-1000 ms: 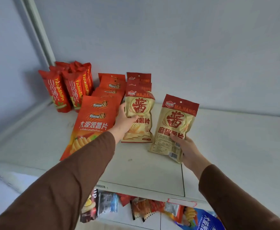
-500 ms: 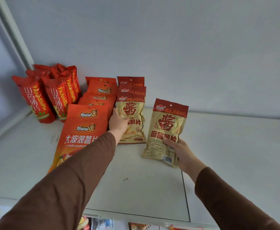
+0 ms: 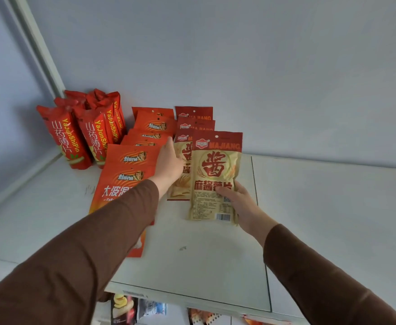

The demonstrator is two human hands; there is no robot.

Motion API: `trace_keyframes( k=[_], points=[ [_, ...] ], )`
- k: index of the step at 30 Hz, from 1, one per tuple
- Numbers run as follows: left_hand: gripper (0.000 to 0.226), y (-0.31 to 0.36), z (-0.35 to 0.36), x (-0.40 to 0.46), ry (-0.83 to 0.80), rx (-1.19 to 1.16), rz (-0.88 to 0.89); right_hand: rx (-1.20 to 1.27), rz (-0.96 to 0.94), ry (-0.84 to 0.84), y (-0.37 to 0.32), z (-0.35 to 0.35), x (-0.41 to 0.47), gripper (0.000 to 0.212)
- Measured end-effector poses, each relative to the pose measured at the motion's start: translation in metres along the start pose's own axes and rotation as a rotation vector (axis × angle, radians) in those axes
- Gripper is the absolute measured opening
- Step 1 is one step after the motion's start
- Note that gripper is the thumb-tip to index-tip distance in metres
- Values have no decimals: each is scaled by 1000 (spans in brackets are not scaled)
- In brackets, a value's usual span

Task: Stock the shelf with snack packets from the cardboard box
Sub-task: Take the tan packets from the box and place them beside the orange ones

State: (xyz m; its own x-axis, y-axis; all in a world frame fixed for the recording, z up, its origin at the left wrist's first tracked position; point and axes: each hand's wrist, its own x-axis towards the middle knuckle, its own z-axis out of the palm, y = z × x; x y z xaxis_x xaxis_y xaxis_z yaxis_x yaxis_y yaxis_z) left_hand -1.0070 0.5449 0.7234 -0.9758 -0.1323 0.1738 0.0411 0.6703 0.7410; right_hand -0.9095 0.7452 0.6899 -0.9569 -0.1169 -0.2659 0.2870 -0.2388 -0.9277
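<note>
The person reaches both brown-sleeved arms over a white shelf [image 3: 321,207] set against a pale wall [image 3: 239,66]; the right hand [image 3: 244,207] holds a beige packet [image 3: 215,177] with a dark red top marked MAJIANG, thumb across its lower front and the other fingers behind it, so the packet stands nearly upright with its lower edge near the shelf; it overlaps the front of a row of like packets [image 3: 193,120] that runs back toward the wall. The left hand [image 3: 170,164] lies against the left side of the frontmost packet in that row, fingers stretched forward and fairly straight; whether they press or merely touch cannot be told.

Just left of that row lies a line of orange packets [image 3: 131,170], overlapping like tiles from the wall to the front, the nearest one partly hidden under the left sleeve [image 3: 98,242]. Further left, in the corner, red tube-shaped packs [image 3: 65,139] stand leaning together, beside a white upright post [image 3: 42,50].

Below the shelf's front edge, tops of other snack packets [image 3: 126,308] show on a lower level; their kind is too cut off to tell.
</note>
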Motion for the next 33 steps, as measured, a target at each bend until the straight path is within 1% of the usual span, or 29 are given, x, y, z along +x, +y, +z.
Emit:
trace_keyframes(
  k=[3, 6, 9, 15, 21, 24, 28, 30, 32, 33],
  points=[
    [47, 1, -33, -8, 18, 129, 194, -50, 32, -47, 8, 22, 9, 28],
    [38, -9, -50, -12, -32, 290, 318, -85, 49, 25, 21, 38, 22, 24],
    [38, -24, -54, -18, -100, 397, 343, -99, 58, 121, 30, 46, 34, 20],
    [41, -38, -50, -33, -168, 451, 359, -166, -3, 280, 30, 61, 39, 28],
    [42, -44, -51, -42, -177, 461, 352, -162, -35, 369, 33, 72, 40, 28],
    [42, -47, -53, -46, -172, 454, 348, -200, -43, 386, 33, 74, 39, 32],
    [43, -50, -57, -54, -157, 449, 351, -373, -64, 388, 26, 66, 30, 46],
    [44, -51, -61, -59, -153, 446, 347, -536, -98, 403, 20, 56, 23, 52],
    [45, -53, -64, -64, -148, 451, 335, -731, -188, 459, 17, 48, 14, 54],
    [46, -54, -66, -68, -145, 455, 330, -806, -261, 478, 16, 45, 10, 51]
  ],
)
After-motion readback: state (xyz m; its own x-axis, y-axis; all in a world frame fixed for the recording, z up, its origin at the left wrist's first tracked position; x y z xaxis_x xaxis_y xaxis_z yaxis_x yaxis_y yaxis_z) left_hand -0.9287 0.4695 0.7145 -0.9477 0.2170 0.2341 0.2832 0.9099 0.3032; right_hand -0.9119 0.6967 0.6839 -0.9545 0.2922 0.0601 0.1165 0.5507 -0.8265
